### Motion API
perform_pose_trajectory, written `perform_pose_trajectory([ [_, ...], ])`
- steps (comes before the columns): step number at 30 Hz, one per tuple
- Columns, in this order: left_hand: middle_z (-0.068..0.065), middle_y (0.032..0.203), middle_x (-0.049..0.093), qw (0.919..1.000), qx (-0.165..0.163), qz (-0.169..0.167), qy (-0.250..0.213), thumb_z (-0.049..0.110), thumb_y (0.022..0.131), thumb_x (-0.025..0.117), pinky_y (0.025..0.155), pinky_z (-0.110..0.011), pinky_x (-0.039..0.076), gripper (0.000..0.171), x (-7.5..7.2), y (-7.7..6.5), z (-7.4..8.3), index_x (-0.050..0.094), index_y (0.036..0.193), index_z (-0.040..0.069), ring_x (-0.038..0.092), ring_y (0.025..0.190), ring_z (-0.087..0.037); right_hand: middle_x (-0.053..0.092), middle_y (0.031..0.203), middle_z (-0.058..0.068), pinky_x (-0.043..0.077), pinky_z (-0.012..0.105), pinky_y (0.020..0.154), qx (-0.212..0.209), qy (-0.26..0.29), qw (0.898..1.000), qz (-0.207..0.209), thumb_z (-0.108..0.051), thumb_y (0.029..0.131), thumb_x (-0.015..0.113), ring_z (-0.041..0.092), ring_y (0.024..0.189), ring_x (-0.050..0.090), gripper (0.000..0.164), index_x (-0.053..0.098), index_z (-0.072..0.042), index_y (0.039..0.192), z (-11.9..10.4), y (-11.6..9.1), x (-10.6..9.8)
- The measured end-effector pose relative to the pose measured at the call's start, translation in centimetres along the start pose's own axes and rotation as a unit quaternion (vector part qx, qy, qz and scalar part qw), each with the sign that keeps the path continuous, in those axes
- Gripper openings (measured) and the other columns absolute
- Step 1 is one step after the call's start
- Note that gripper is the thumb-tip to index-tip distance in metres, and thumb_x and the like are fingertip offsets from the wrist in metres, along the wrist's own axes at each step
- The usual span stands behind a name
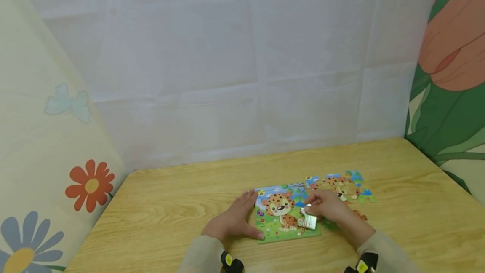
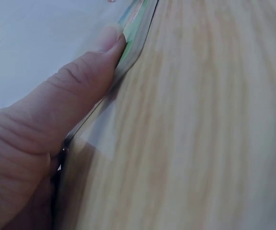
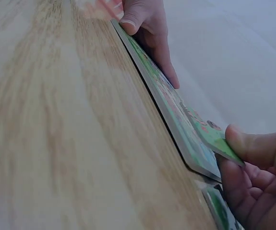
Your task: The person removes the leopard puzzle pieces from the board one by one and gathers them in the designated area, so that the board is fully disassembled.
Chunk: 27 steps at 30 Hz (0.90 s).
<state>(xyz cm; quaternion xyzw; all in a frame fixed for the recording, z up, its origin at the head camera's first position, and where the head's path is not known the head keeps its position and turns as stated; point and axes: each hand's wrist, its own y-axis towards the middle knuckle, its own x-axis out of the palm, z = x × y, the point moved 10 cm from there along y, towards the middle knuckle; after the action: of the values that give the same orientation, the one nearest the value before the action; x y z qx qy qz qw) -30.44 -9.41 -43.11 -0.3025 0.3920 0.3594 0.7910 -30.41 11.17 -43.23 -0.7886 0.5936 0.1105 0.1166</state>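
A square leopard jigsaw puzzle in its board (image 1: 270, 231) lies flat on the wooden table. My left hand (image 1: 232, 219) steadies its left side, straight fingers along the far left and the thumb (image 2: 87, 67) pressing the near left corner. Between thumb and fingers, my right hand (image 1: 329, 206) pinches a puzzle piece (image 3: 206, 130) over the board's right part. That piece is tilted, its green printed face up in the right wrist view, and it shines with glare in the head view. Its inner end lies close over the picture.
Right of the board lies a cluster of leopard puzzle pieces (image 1: 329, 181), partly hidden behind my right hand. A small orange spotted piece (image 1: 361, 215) sits beside my right wrist. Another green piece (image 3: 219, 207) is by the board's near right corner. A white cloth backdrop (image 1: 197, 96) hangs behind the table.
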Motion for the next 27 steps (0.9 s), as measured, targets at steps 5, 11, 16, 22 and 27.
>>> perform_pose_trajectory([
  [5, -0.018, 0.154, 0.007, 1.0000, 0.000, 0.001, -0.001, 0.046, 0.066, 0.079, 0.115, -0.052, 0.006, 0.115, 0.0, 0.1, -0.1, 0.013, 0.147, 0.000, 0.003, 0.142, -0.035, 0.061, 0.073, 0.002, 0.050, 0.025, 0.057, 0.009, 0.020, 0.999, 0.035, -0.001, 0.078, 0.068, 0.013, 0.066, 0.055, 0.021, 0.061, 0.010, 0.095, 0.0, -0.3, -1.1],
  [11, -0.018, 0.154, 0.007, 1.0000, 0.000, -0.001, -0.001, 0.046, 0.066, 0.080, 0.115, -0.052, 0.006, 0.115, 0.0, 0.1, -0.2, 0.012, 0.147, 0.000, 0.003, 0.142, -0.035, 0.064, 0.084, 0.006, 0.052, 0.024, 0.063, 0.007, 0.038, 0.998, 0.054, 0.001, 0.077, 0.068, 0.014, 0.073, 0.057, 0.024, 0.063, 0.010, 0.099, -0.1, -0.6, -2.1],
  [16, -0.019, 0.154, 0.006, 1.0000, 0.003, -0.003, -0.001, 0.046, 0.066, 0.080, 0.114, -0.052, 0.006, 0.115, 0.0, 0.2, -0.2, 0.012, 0.147, 0.000, 0.003, 0.142, -0.035, 0.067, 0.096, 0.016, 0.054, 0.026, 0.067, -0.007, -0.023, 0.997, 0.075, -0.002, 0.081, 0.067, 0.014, 0.079, 0.060, 0.023, 0.066, 0.007, 0.101, -0.6, -1.3, -3.4],
  [22, -0.019, 0.154, 0.007, 1.0000, -0.001, -0.003, -0.003, 0.046, 0.066, 0.080, 0.115, -0.052, 0.006, 0.115, 0.0, 0.2, -0.1, 0.013, 0.147, 0.000, 0.003, 0.142, -0.035, 0.065, 0.103, 0.016, 0.051, 0.026, 0.069, 0.012, -0.035, 0.996, 0.087, -0.009, 0.088, 0.061, 0.014, 0.084, 0.057, 0.026, 0.064, 0.006, 0.109, 0.1, -2.0, -5.0],
  [27, -0.017, 0.155, 0.008, 0.9998, -0.009, -0.001, -0.015, 0.044, 0.065, 0.081, 0.115, -0.050, 0.005, 0.115, -0.2, -0.1, 0.1, 0.013, 0.147, 0.000, 0.004, 0.142, -0.034, 0.061, 0.114, 0.019, 0.050, 0.030, 0.078, 0.032, -0.037, 0.994, 0.094, -0.013, 0.091, 0.057, 0.021, 0.097, 0.058, 0.030, 0.060, 0.004, 0.116, 0.9, -2.8, -6.5],
])
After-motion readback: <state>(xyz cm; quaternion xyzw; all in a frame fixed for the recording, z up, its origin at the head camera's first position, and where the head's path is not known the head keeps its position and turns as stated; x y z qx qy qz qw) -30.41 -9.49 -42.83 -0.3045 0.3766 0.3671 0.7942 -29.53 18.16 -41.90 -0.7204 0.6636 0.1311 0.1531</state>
